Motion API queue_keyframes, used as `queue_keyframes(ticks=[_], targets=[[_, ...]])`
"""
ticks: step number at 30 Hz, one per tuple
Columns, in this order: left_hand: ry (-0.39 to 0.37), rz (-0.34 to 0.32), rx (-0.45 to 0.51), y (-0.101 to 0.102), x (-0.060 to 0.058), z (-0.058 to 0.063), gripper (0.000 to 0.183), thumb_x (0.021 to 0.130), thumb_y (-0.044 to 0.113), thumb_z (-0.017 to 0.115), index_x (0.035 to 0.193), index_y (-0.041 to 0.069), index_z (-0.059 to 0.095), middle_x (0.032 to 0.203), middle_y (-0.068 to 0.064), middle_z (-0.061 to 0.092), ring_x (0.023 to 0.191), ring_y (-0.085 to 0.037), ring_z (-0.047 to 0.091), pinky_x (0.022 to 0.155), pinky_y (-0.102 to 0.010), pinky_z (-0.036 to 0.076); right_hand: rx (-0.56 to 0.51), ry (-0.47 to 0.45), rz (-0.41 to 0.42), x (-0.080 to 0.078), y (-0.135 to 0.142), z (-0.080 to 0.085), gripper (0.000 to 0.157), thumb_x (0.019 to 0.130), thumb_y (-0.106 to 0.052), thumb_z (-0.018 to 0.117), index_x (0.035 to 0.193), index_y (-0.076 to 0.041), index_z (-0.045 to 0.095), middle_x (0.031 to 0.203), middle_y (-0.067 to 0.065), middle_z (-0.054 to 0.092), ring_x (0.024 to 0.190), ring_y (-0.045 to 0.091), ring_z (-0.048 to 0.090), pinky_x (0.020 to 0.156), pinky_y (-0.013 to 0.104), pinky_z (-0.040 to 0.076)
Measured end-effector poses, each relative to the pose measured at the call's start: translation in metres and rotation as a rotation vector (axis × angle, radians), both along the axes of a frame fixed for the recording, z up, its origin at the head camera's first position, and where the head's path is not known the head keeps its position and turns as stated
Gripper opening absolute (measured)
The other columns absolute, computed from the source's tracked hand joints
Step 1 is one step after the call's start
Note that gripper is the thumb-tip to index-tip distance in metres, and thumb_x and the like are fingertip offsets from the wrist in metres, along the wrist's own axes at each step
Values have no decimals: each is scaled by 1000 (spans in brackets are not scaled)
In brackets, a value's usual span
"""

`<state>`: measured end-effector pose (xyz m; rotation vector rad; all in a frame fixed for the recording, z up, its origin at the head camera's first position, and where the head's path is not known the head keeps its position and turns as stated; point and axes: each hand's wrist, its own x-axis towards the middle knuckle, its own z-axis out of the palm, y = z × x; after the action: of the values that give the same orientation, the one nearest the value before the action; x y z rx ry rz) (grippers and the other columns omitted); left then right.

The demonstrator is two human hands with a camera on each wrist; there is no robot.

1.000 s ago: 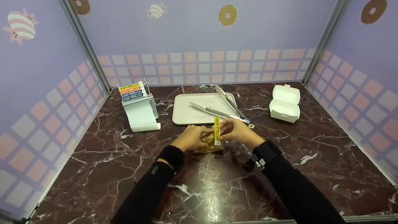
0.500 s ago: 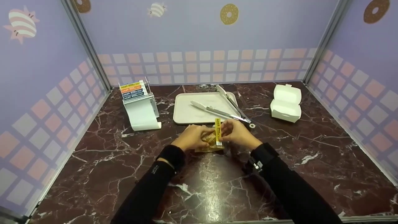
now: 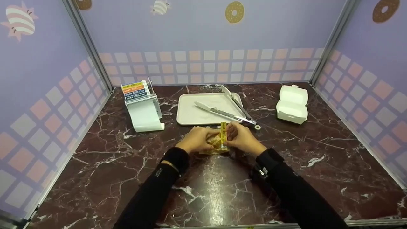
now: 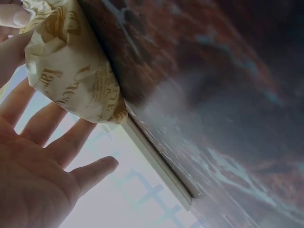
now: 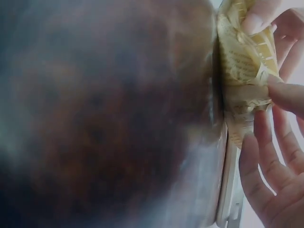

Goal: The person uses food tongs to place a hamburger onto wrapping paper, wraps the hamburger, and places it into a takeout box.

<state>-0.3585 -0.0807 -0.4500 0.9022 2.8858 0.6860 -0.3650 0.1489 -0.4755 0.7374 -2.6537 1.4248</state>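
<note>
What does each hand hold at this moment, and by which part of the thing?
The left hand holds the paper-wrapped package by its left side; the right hand holds the yellow label, thumb near its lower end.

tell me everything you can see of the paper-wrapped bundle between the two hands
The bundle is a rounded shape in thin, yellowish, paper-like wrapping, crinkled and folded, printed with brown lettering; its contents are hidden. It rests on the dark marbled tabletop, in front of the pale tray. The left hand holds it, and a narrow yellow label runs over its right part, touched by the right hand; how firmly it sticks is unclear.
</note>
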Motion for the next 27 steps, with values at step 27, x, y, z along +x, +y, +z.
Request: queue_keyframes(ticks=[27], targets=[[55,3,-19,1,1,1,72,78,9,91,144,20,67,131,-7,75,93,-27,66,105,-51,48,83,-19,-147,-14,-10,8,16,93,-13,82,88,-4,69,86,7,72,74,16,64,66,26,51]])
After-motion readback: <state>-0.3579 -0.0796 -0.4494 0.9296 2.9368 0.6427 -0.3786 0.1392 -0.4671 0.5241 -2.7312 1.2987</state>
